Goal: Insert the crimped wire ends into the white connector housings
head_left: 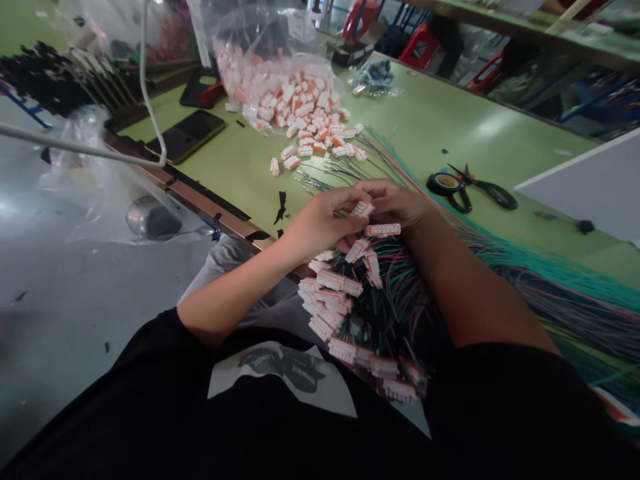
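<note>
Between the fingertips of my left hand [320, 223] is a small white-and-orange connector housing [363, 209]. My right hand [397, 201] meets it there, fingers curled together; what they pinch is hidden, though thin wires lie around it. Just below both hands hang several wired connectors [340, 283], bunched at the table edge over my lap. Loose wire ends [320, 179] stick out on the table beyond my fingers. A long bundle of green, dark and red wires [545, 267] runs under my right forearm toward the right.
A clear plastic bag [270, 40] spills loose connector housings [310, 107] at the back. Left of it lies a phone [193, 135]. To the right are black tape [445, 182] and black-handled snips [487, 190]. A white cable [75, 143] crosses the left side. A white panel [590, 180] stands far right.
</note>
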`<act>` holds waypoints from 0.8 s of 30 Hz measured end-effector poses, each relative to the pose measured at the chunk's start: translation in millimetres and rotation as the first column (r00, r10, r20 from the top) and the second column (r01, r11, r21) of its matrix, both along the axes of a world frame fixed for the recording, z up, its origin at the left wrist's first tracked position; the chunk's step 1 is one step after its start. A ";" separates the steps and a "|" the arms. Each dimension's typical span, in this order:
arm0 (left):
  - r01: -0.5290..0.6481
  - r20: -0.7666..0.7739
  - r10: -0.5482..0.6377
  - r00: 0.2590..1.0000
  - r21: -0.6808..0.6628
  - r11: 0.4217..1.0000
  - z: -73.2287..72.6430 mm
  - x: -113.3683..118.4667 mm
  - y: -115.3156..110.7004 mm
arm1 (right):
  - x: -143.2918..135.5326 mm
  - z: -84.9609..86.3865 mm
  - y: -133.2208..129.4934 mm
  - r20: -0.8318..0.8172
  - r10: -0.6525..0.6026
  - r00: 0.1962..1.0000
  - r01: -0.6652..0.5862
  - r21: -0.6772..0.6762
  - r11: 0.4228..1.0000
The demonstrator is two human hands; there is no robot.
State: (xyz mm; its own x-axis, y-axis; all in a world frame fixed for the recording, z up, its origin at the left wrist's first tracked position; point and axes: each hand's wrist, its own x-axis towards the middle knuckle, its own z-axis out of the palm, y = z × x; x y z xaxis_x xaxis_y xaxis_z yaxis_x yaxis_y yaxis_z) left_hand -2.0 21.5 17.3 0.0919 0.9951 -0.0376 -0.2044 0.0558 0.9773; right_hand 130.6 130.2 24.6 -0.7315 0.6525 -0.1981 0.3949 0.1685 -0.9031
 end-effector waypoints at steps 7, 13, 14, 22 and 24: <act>0.008 -0.013 -0.007 1.000 0.019 1.000 -2.7 -2.7 -0.8 | 1.8 -2.3 1.5 -0.016 -0.006 1.000 0.005 -0.071 0.997; 0.012 -0.016 -0.012 1.000 0.012 1.000 -6.0 -5.1 -2.9 | 4.3 -10.0 8.5 -0.038 0.013 0.999 -0.017 -0.107 0.994; 0.022 -0.026 -0.021 0.999 0.015 1.000 -7.0 -5.6 -2.9 | 5.0 -11.3 10.0 -0.056 0.027 0.998 -0.034 -0.122 0.992; 0.055 -0.142 -0.028 0.990 0.191 0.980 -20.5 -15.4 2.5 | 8.3 -15.3 15.1 -0.120 0.107 0.987 -0.126 -0.165 0.978; 0.052 -0.143 -0.018 0.990 0.238 0.970 -24.2 -18.0 3.7 | 7.6 -14.9 14.1 -0.106 0.103 0.989 -0.119 -0.165 0.979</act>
